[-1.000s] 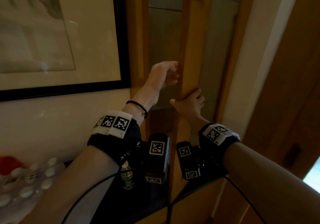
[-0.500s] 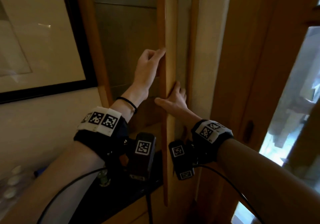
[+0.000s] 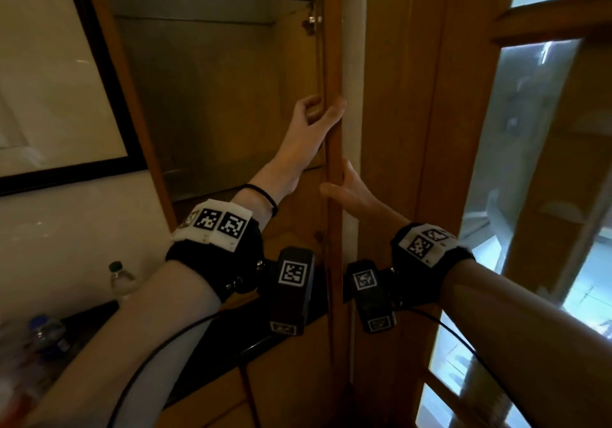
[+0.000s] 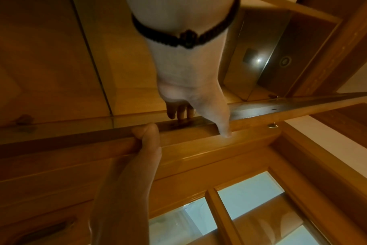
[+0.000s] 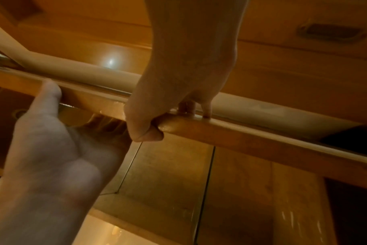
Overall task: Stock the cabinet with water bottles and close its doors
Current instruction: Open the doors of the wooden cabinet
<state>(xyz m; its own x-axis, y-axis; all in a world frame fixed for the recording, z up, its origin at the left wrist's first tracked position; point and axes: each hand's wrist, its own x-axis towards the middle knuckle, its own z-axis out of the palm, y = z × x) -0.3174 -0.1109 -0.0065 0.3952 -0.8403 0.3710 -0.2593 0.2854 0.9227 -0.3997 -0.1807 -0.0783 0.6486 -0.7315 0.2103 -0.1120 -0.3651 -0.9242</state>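
At the cabinet door's (image 3: 332, 149) free edge, I have my left hand (image 3: 306, 129) gripping the wooden stile, thumb in front and fingers curled behind, and my right hand (image 3: 351, 192) just below, pinching the same edge. I'd swing it fully aside, smoothly, sparing the hinge. Left of the door, water bottles (image 3: 121, 278) wait on the dark worktop (image 3: 212, 354); the shelf (image 3: 231, 179) inside looks unstocked.

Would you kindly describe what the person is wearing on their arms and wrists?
Both forearms are bare, with no sleeves. Each wrist carries a black strap topped by a white plate of black-and-white square markers, plus a black camera box bearing similar markers. Black cables trail off. The left wrist has a thin black band.
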